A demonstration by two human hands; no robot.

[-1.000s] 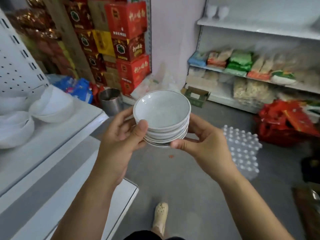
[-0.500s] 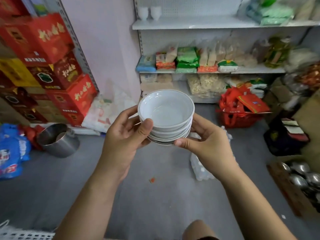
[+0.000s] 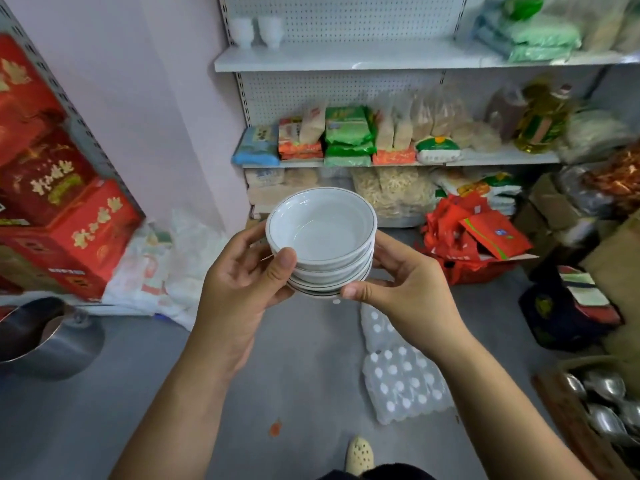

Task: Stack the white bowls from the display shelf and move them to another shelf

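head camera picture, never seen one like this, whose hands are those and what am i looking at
There is no machine here. A person wears a camera on the head, so you look down at their own arms. The left hand and right hand grip a stack of white bowls between them. Ahead stands a white shelf with two white cups on top and food packets lower down. On the grey floor are a wrapped pack of bottles and a steel pot; red boxes stand stacked at left.

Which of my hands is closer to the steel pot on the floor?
Left. The left hand grips the bowl stack on the side toward the steel pot, which sits low to its left; the right hand grips the stack's opposite side, farther away.
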